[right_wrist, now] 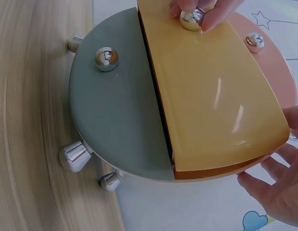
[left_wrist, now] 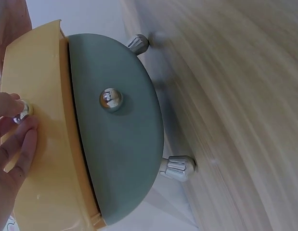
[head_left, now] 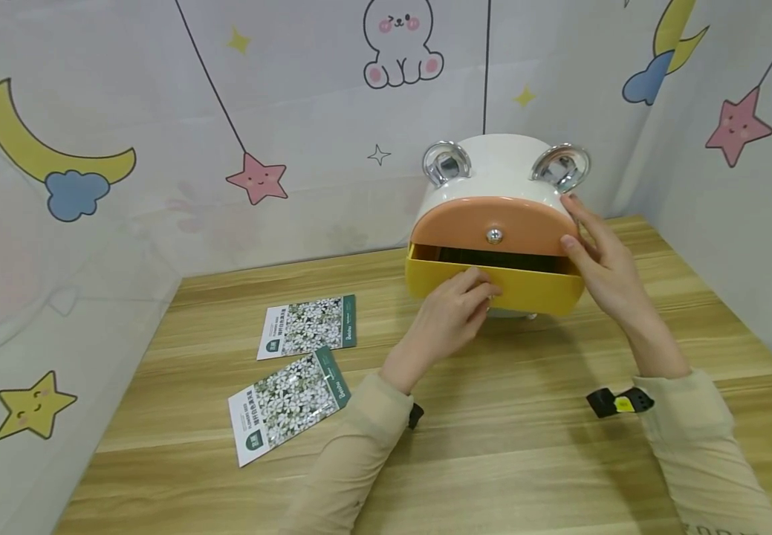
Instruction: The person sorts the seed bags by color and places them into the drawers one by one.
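Observation:
A small drawer cabinet with a white body and silver eye-like rings stands on the table. Its middle yellow drawer is pulled partly out, with a dark gap above its front. With thumb and fingers my left hand pinches the drawer's silver knob. My right hand rests against the cabinet's right side, fingers spread along it. Above the yellow drawer is an orange drawer, shut, with its own knob. Below it, the wrist views show a grey-green drawer, also shut.
Two flower seed packets lie to the left: one farther back, one nearer, close to my left sleeve. The cabinet stands on silver feet on a wood-grain table. A patterned cloth wall rises behind.

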Demonstrator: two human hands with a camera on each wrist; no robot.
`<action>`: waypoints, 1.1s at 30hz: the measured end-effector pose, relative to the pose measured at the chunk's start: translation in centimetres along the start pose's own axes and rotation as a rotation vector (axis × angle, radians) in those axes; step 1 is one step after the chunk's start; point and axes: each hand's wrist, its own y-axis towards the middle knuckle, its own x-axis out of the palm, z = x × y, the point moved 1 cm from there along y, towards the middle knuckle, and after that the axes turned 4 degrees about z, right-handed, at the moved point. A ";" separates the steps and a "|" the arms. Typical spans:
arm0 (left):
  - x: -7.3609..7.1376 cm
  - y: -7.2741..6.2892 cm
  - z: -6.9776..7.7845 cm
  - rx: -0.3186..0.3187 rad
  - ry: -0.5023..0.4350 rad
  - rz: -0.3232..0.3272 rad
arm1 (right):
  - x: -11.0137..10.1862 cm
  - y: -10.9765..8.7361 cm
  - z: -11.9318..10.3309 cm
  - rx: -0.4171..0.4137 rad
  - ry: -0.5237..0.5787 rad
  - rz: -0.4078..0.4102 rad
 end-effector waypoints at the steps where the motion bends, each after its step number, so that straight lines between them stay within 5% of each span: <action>1: 0.1 0.0 -0.1 -0.001 -0.004 0.002 | 0.0 0.0 0.0 -0.001 0.000 0.000; 33: 0.9 0.9 -1.0 -0.051 -0.023 0.019 | 0.0 -0.1 0.0 0.016 -0.005 -0.004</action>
